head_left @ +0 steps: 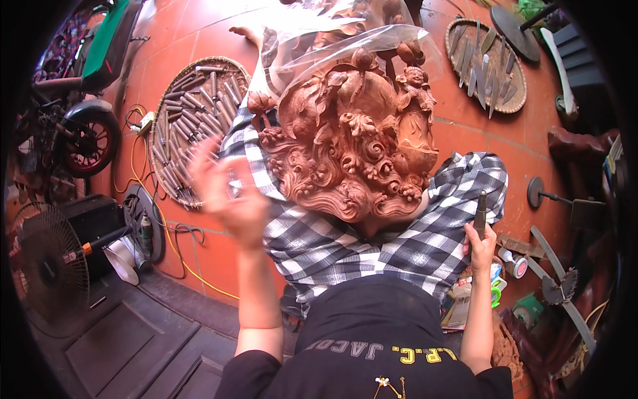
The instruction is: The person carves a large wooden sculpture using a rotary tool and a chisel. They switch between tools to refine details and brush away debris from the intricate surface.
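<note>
A reddish-brown wood carving (352,146) with swirls, lotus buds and a small standing figure rests between my legs, in checked trousers (425,246). My left hand (229,189) is raised beside the carving's left side, in front of the round basket. Motion blurs it, but its fingers look stretched apart with nothing in them. On the right, above my thigh, my right hand (480,246) is closed around a carving chisel (481,207), which points upward. Several similar chisels (196,110) lie in the woven basket (155,133) at the left.
Another woven tray (458,23) at the far right holds several flat tools. Clear plastic sheeting (399,43) covers the carving's far end. A fan (53,259), a yellow cord (181,256) and a motorbike wheel (90,139) are at the left. A toothed metal piece (560,286) lies at the right.
</note>
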The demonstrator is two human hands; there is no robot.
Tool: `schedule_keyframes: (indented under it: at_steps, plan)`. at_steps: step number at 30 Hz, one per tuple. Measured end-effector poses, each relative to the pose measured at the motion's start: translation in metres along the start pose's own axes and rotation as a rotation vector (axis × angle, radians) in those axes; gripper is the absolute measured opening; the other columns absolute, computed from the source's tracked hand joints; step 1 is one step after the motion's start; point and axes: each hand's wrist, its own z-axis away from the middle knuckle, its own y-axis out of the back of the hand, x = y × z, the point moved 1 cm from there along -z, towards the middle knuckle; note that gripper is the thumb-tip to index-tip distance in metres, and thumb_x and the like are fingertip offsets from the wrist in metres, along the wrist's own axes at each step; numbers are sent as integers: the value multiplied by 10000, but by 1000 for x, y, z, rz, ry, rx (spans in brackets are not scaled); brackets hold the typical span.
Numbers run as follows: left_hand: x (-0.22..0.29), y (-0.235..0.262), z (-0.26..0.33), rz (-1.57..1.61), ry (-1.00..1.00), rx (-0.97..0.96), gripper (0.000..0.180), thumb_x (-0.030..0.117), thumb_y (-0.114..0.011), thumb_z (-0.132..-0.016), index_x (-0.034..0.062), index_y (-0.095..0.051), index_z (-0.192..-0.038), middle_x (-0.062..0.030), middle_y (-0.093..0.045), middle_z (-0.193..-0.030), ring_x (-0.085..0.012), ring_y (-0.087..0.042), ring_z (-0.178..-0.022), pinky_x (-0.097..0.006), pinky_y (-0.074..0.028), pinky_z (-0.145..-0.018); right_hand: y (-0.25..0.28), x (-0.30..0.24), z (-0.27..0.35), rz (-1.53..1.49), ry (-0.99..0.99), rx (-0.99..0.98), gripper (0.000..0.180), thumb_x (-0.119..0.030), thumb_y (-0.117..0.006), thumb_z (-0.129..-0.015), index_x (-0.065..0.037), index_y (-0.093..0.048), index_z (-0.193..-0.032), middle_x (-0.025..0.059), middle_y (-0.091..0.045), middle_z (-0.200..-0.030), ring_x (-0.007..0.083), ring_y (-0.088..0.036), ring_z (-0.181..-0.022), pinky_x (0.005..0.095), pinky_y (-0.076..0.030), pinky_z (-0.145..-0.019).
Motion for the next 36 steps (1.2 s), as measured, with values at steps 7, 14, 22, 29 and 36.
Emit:
schedule_keyframes:
  at_steps: [7, 14, 22, 29, 36]
  plan:
    - [-190, 161, 29, -1317, 104, 266, 501, 75, -746, -807, -11, -524, -1249, -233, -544, -1293, -314, -629, -1015, -368, -516, -872, 1, -7, -4, -68, -18, -26, 168, -176, -727, -877, -49, -618, -861, -10, -555, -587, 61, -495, -441, 211, -375, -416]
    - [-193, 110, 54, -60, 1000, -20, 408, 161, -583, -992, -16, -492, -1348, -107, -715, -851, -163, -691, -866, -274, -535, -833, -1, -10, -3, -108, -43, -47, 153, -167, -747, -861, -61, -637, -853, -24, -578, -609, 43, -524, -475, 192, -405, -442]
    - [-120, -69, 47, -940, 354, -523, 686, 539, -548, -929, 284, -319, -1523, -115, -265, -1582, -436, -315, -1378, -639, -367, -1022, 3, -1, 2, -203, -70, 44, 166, -166, -742, -876, -34, -652, -923, 2, -588, -619, 55, -517, -458, 202, -391, -417]
    - [-162, -58, 22, -671, 301, -509, 674, 591, -533, -911, 236, -432, -1475, -153, -523, -1410, -429, -518, -1219, -520, -414, -1010, 47, 37, -21, -289, 19, 617, 396, -415, -501, -1027, -40, -592, -1112, -15, -517, -610, 56, -468, -448, 207, -365, -391]
    - [-220, -81, -18, -571, 356, -750, 803, 594, -618, -817, 237, -382, -1497, -209, -581, -1336, -408, -561, -1191, -492, -429, -998, 72, 158, -74, 521, -67, 961, 430, -376, -642, -917, 28, -517, -995, 312, -579, -1015, 503, -558, -1043, 517, -475, -851]
